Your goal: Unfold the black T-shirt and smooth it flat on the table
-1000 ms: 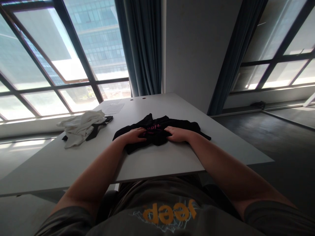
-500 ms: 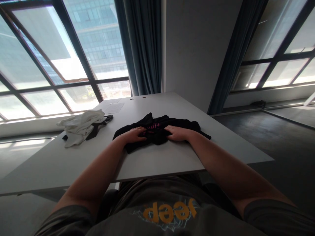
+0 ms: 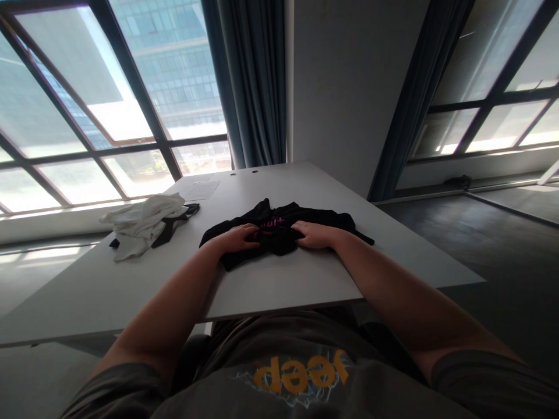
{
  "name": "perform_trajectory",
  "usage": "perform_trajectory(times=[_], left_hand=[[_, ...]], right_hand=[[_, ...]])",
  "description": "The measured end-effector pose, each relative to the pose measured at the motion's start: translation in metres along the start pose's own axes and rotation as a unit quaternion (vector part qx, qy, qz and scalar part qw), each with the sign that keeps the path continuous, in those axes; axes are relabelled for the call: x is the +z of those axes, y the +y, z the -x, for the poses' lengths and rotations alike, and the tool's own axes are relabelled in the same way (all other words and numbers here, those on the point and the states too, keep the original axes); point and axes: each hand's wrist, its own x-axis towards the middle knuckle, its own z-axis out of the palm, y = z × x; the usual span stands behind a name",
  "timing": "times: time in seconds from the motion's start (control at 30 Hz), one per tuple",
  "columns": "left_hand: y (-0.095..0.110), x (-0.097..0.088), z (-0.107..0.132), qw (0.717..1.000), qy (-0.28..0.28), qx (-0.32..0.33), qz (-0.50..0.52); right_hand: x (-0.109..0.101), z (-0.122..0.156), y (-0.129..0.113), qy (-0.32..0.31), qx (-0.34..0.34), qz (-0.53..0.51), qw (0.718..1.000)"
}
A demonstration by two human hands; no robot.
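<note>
A crumpled black garment with pink lettering [image 3: 279, 224] lies in the middle of the white table [image 3: 279, 279]. My left hand [image 3: 238, 237] rests on its left part, fingers curled into the cloth. On the garment's right part my right hand [image 3: 315, 234] does the same, its fingers bent and pressing into the fabric. Both forearms reach across the table's near edge.
A heap of white and dark clothes [image 3: 142, 224] lies at the table's left. A sheet of paper [image 3: 201, 190] lies toward the far side. Large windows, blue curtains and a white pillar stand behind the table. Dark floor spreads to the right.
Both hands have stayed on the black garment with only slight shifts. The view has tilted a little.
</note>
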Motion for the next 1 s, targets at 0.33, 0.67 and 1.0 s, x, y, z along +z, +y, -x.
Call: perform_trajectory(times=[0.33, 0.67, 1.0], left_hand=[[-0.0075, 0.0051, -0.0015, 1.000, 0.013, 0.008, 0.001], [-0.0038, 0.0025, -0.0009, 1.000, 0.005, -0.001, -0.004], [0.0011, -0.0002, -0.0002, 1.000, -0.001, -0.011, -0.004]], right_hand=[[0.0025, -0.0021, 0.0041, 0.003, -0.006, 0.006, 1.000], [0.0005, -0.0007, 0.0013, 0.000, -0.014, 0.003, 1.000], [0.0002, -0.0003, 0.0012, 0.004, -0.014, -0.006, 1.000]])
